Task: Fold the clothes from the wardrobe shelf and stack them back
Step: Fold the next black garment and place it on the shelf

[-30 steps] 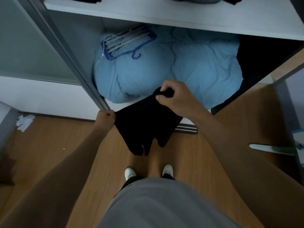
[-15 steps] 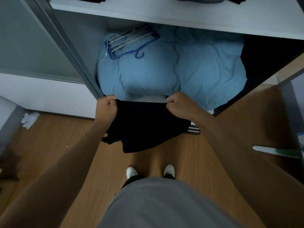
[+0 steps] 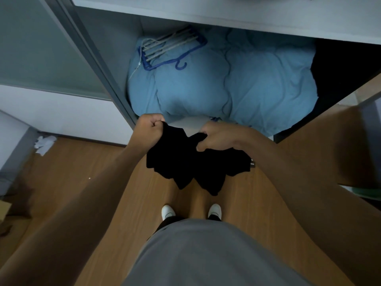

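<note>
**Garment (image 3: 185, 162) bunched in two gripping hands**

The left hand (image 3: 149, 131) was clenched into a tight fist round one upper edge of the black garment. Just to its right, the right hand (image 3: 216, 137) had its fingers and thumb curled round a second bunch of the same cloth. The two hands stood near each other, with a short sag of fabric between them.

Below both hands the rest of the garment hung in uneven dark points over the wooden floor (image 3: 103, 172). A pair of white shoes (image 3: 168, 211) showed further down, beneath the hanging cloth.

Beyond the hands, inside the open wardrobe, lay a rumpled light-blue duvet (image 3: 257, 85). On its far left part, up and past the left hand, rested a bundle of hangers (image 3: 171, 50), some blue and some pale. A white shelf (image 3: 226, 15) ran across above the duvet, farthest from the hands.

Well to the left of the left hand, some crumpled white paper (image 3: 44, 143) lay on the floor by the wall. Under the forearms, nearest the camera, was the person's grey shirt (image 3: 206, 254).
</note>
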